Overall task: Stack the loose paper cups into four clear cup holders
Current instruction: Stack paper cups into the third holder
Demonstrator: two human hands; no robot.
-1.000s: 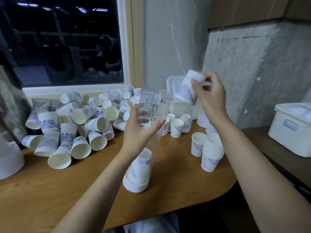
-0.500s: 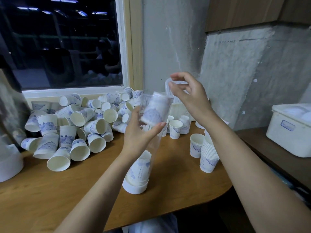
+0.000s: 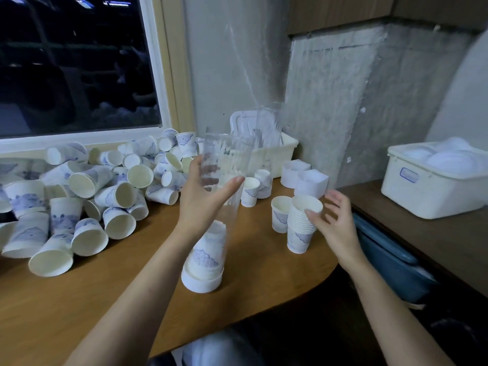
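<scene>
A tall clear cup holder (image 3: 224,159) stands tilted on its white base (image 3: 202,282) near the table's front. Several upturned paper cups (image 3: 208,249) sit nested in its lower end. My left hand (image 3: 206,204) grips the tube at mid height, thumb in front. My right hand (image 3: 335,225) is low at the right with fingers spread, its thumb at the rim of a nested stack of upright cups (image 3: 301,228); it holds nothing. A big pile of loose white-and-blue cups (image 3: 92,196) lies at the left under the window.
A single cup (image 3: 280,217) stands beside the stack, two more (image 3: 250,191) behind the holder. A white bin (image 3: 272,154) with clear tubes sits at the back wall, white caps (image 3: 309,180) next to it. A white lidded box (image 3: 433,186) rests on the right-hand shelf.
My right hand put its cup into the top of the holder, let go, then dropped down and right to the nested stack. The cup has slid down inside. My left hand kept its grip.
</scene>
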